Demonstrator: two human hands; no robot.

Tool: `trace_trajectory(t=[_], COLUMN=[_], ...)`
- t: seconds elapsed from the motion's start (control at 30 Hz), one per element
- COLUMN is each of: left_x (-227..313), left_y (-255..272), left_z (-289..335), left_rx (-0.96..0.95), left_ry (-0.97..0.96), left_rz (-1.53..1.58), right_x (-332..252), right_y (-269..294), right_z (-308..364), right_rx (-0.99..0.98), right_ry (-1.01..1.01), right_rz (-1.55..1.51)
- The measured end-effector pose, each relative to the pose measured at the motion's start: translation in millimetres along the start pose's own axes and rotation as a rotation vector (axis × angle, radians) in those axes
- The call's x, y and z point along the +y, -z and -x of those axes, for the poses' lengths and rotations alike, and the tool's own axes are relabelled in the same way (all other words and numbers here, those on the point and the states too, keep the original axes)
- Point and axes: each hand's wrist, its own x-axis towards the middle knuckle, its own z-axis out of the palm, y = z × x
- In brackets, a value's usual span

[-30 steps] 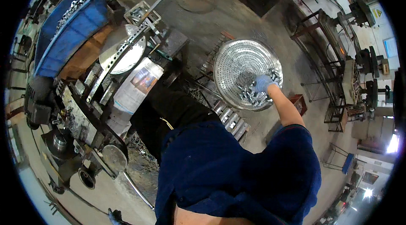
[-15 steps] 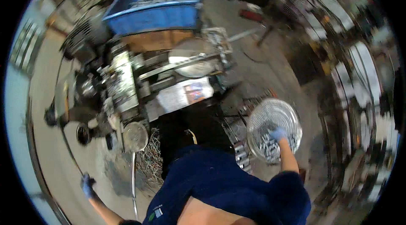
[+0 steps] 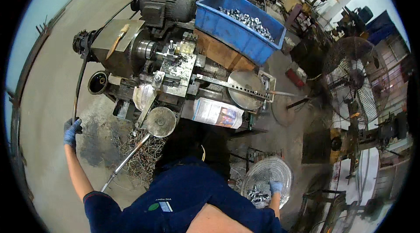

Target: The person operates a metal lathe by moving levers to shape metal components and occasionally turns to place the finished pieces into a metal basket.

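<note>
At the left, my gloved left hand is closed around the lower end of a long dark lever that runs up to the machine's headstock. At the lower right, my gloved right hand reaches into a round, silvery perforated basket. Small shiny metal parts lie in it beside the fingers. Whether those fingers hold a part cannot be made out. Between my hands stands the machine, with a chip-strewn metal slide in front of its chuck.
A blue bin of metal parts stands behind the machine. A brush lies on the headstock. Near my legs are a round metal plate with a long metal bar and a heap of metal shavings. A large fan stands at the right.
The view has swung, so the machine and blue bin sit farther right in the picture. My left hand stays on the lever, and my right hand is still in the basket.
</note>
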Motion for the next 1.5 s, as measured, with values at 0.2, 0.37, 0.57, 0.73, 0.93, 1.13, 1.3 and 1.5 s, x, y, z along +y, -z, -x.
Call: trace_trajectory(t=[0.2,0.37,0.57,0.73,0.93,1.13,1.3,1.5], left_x=[-5.9,-2.7,-62.5,-31.3,-21.5,-5.5,-16.2,-65.4], left_y=[6.6,1.1,29.0,25.4,23.2,12.5,9.6,129.4], left_z=[5.8,-2.1,1.2,62.0,88.3,77.0,62.7,-33.4], left_rx=[-0.006,-0.022,0.303,0.191,0.229,0.281,0.357,0.490], left_ry=[-0.032,-0.084,-0.319,-0.129,0.110,0.101,-0.064,-0.341], left_rz=[0.061,-0.059,-0.910,-0.818,-0.862,-0.926,-0.977,-1.397], right_x=[-215.9,-446.9,-663.3,-745.8,-755.3,-769.7,-762.4,-768.8], right_y=[109.7,100.7,66.1,10.3,-11.7,-17.5,-13.1,-20.1], right_z=[63.6,138.7,294.8,308.8,324.3,324.4,332.9,322.1], right_rx=[0.033,-0.083,0.039,0.164,0.063,-0.093,-0.206,-0.294], right_ry=[0.551,1.316,1.955,1.881,1.751,1.727,1.684,1.646], right_rz=[-0.746,-0.485,0.085,0.694,0.522,0.156,0.082,0.019])
